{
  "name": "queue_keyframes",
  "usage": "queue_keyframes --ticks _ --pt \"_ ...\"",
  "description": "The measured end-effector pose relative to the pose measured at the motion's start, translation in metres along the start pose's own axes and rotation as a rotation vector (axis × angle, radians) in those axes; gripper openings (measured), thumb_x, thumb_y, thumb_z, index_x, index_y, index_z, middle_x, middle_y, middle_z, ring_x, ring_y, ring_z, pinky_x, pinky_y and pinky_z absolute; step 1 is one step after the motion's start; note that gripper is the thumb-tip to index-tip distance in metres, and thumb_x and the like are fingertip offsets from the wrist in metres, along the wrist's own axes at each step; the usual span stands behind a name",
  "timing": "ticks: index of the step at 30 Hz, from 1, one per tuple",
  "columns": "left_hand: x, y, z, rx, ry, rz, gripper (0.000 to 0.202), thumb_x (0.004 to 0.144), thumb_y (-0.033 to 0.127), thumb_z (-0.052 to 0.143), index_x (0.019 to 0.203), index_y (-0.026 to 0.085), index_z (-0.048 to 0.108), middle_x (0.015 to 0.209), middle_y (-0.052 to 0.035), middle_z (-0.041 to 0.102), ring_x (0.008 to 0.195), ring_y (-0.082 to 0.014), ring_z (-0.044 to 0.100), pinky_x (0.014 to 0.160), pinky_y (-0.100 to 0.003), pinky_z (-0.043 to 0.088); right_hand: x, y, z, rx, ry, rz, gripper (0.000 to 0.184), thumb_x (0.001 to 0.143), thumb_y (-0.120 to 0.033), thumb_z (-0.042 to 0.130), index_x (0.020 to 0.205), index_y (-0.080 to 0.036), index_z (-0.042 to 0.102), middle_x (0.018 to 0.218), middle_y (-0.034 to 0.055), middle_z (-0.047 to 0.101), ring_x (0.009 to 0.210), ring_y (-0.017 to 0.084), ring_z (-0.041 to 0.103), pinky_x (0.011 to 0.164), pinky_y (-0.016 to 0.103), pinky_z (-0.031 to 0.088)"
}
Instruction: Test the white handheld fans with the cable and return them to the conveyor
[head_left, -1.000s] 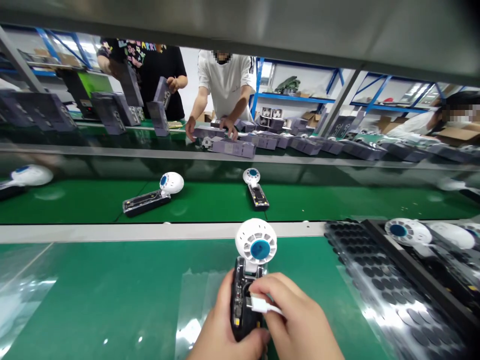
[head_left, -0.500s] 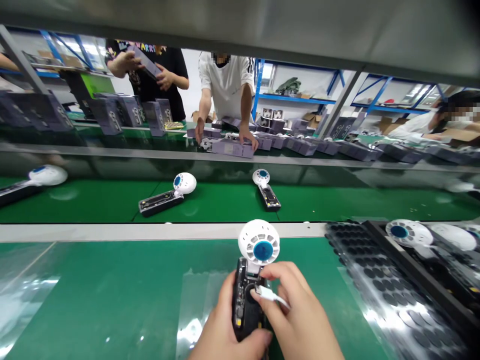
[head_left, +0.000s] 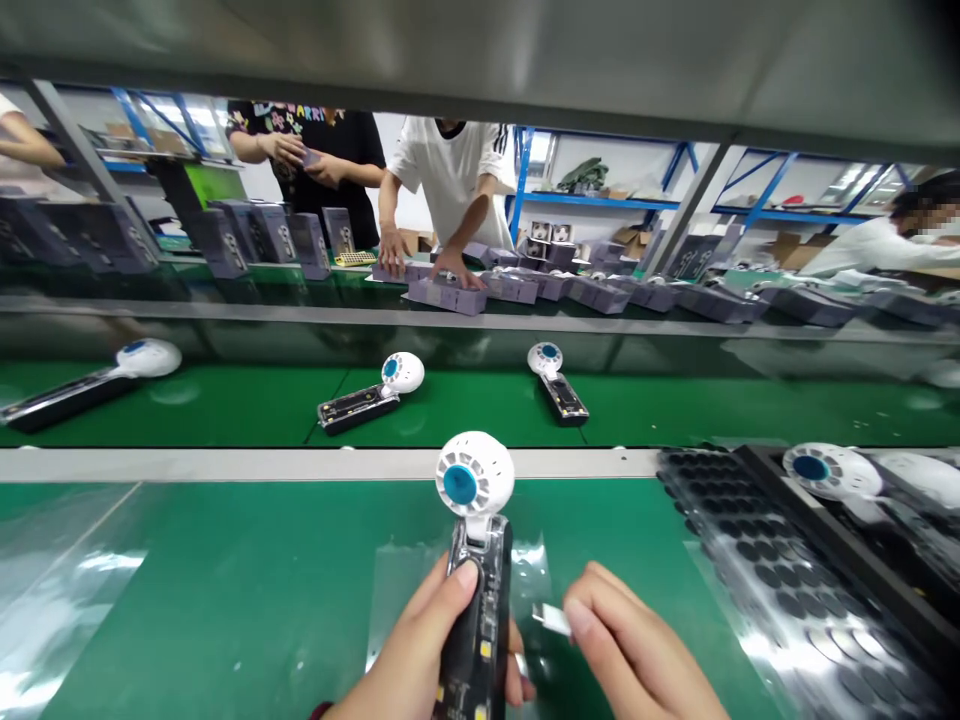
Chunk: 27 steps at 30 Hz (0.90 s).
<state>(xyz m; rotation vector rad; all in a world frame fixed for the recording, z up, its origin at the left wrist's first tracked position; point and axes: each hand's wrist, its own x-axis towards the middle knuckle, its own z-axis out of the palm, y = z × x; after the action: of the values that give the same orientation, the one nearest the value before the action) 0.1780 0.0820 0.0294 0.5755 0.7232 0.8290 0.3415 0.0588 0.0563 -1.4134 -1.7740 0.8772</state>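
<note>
Left hand [head_left: 420, 655] closed around one fan [head_left: 475, 560], upright over the near mat [head_left: 225, 600], bare green on its left and a steel rail [head_left: 225, 464] just beyond. Right hand [head_left: 637, 660] pinches one white plug [head_left: 553, 619], just right of the fan, apart. Belt [head_left: 712, 410] beyond carries three fans, well spaced; tray [head_left: 750, 520] at right edge.

Left hand [head_left: 427, 650] curled in a grip, right hand [head_left: 637, 655] pinching fingertips.

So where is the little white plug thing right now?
In the head view it is low and right of centre: the white plug is pinched in the right hand, just right of the fan held by the left hand.
</note>
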Motion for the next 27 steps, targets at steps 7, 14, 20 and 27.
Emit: queue_keyframes --ticks 7,14,20,27 --pt "-0.003 0.004 0.002 0.075 -0.037 -0.02 0.034 0.083 0.04 0.038 0.106 0.016 0.033 0.057 -0.0017 0.061 0.047 -0.0149 0.059 0.052 -0.028 0.044 0.006 0.003 0.009 -0.1 -0.044 -0.104 0.02 0.088 -0.02 0.029 0.072 -0.022 0.041 0.07 -0.0034 0.041 0.06 0.012 0.048 0.055 0.02 0.036" --pt "-0.006 0.004 0.006 0.163 -0.003 -0.081 0.049 0.078 0.053 0.039 0.114 0.021 0.028 0.054 0.0007 0.06 0.043 -0.0122 0.055 0.046 -0.023 0.042 0.001 0.007 0.009 -0.244 -0.017 -0.091 0.02 0.09 -0.025 0.03 0.073 -0.022 0.041 0.071 -0.0022 0.042 0.058 0.013 0.05 0.053 0.023 0.038" --pt "-0.007 0.001 0.003 0.256 0.042 -0.063 0.052 0.073 0.061 0.039 0.107 0.022 0.035 0.055 0.0006 0.062 0.044 -0.0113 0.055 0.045 -0.021 0.04 -0.002 0.012 0.012 -0.233 -0.022 -0.078 0.022 0.09 -0.027 0.028 0.072 -0.022 0.04 0.07 -0.0016 0.043 0.057 0.014 0.051 0.053 0.024 0.04" --pt "-0.003 0.006 0.024 0.14 0.038 -0.047 0.039 0.075 0.055 0.042 0.092 0.02 0.038 0.058 0.0009 0.061 0.043 -0.013 0.057 0.042 -0.023 0.043 0.002 0.005 -0.004 -0.265 0.024 -0.104 0.025 0.09 -0.028 0.03 0.071 -0.023 0.045 0.068 -0.0025 0.045 0.058 0.013 0.052 0.053 0.021 0.041"
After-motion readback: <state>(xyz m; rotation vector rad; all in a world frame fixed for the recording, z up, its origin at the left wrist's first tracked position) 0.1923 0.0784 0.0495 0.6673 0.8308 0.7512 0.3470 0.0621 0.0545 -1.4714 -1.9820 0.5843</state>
